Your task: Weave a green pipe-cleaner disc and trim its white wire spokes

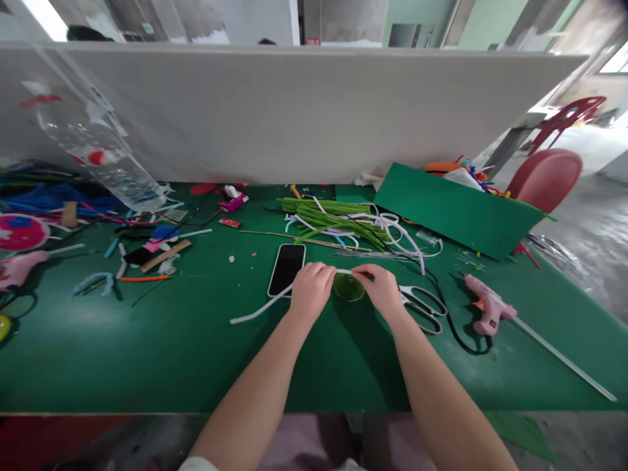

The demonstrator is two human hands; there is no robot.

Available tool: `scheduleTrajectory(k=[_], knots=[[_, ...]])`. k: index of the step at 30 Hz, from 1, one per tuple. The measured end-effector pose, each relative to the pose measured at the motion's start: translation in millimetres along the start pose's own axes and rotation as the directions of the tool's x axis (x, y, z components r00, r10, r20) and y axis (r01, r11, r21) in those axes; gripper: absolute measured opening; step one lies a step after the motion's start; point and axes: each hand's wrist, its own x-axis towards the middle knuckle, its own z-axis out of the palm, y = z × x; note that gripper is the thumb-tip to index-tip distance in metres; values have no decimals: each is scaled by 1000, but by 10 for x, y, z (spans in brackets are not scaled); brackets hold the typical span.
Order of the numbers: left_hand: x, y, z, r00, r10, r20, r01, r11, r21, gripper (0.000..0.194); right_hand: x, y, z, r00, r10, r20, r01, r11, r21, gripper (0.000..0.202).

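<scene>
Between my two hands a white pipe cleaner is stretched, its long free end trailing out to the left. My left hand is closed on it, fingers pinched together. At its other end my right hand pinches it between thumb and finger. Just beneath the held stretch sits a small round green piece on the table, partly covered by my fingers. A phone with a dark screen lies beside my left hand. To the right of my right hand are scissors with grey-white handles.
Green pipe cleaners lie bundled behind my hands, with pale strands over them. A pink glue gun and its black cord lie at the right. A plastic bottle leans at the left. A white partition borders the green table.
</scene>
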Motion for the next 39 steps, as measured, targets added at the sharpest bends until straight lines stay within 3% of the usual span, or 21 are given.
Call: scheduleTrajectory(k=[5, 10, 23, 29, 34, 39], knots=[[-21, 9, 74, 985, -50, 163, 42, 998, 55, 25, 28, 85, -5, 995, 92, 32, -91, 995, -43, 13], [-24, 29, 118, 969, -52, 243, 39, 998, 55, 25, 45, 154, 24, 995, 95, 12, -93, 989, -111, 15], [-27, 19, 122, 954, -81, 289, 65, 996, 63, 26, 23, 139, 18, 995, 94, 18, -91, 987, -133, 16], [-35, 49, 124, 940, -154, 305, 144, 988, 56, 27, 14, 134, 34, 997, 78, 8, -76, 986, -147, 16], [-38, 84, 97, 891, -350, 290, 319, 936, 150, 27, 71, 194, 117, 998, 30, -48, -40, 978, -206, 21], [-36, 86, 42, 880, -385, 278, 343, 920, 189, 28, 116, 258, 133, 978, 36, -203, -106, 934, -342, 23]])
